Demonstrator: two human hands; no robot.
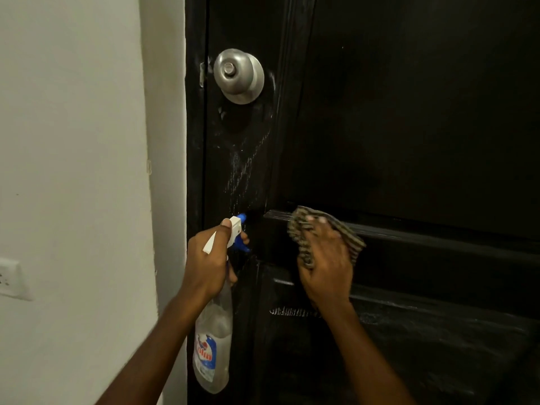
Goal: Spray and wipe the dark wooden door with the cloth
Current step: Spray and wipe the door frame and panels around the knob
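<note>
Dark door: left hand grips one spray bottle, right hand presses one cloth.

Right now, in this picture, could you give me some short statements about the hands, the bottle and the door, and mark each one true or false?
1. The left hand grips the spray bottle. True.
2. White spray marks show on the door below the knob. True.
3. The right hand holds the cloth against the knob. False: it holds it against a panel ledge, lower and to the right.
4. The cloth is plain white. False: it is striped.
</note>
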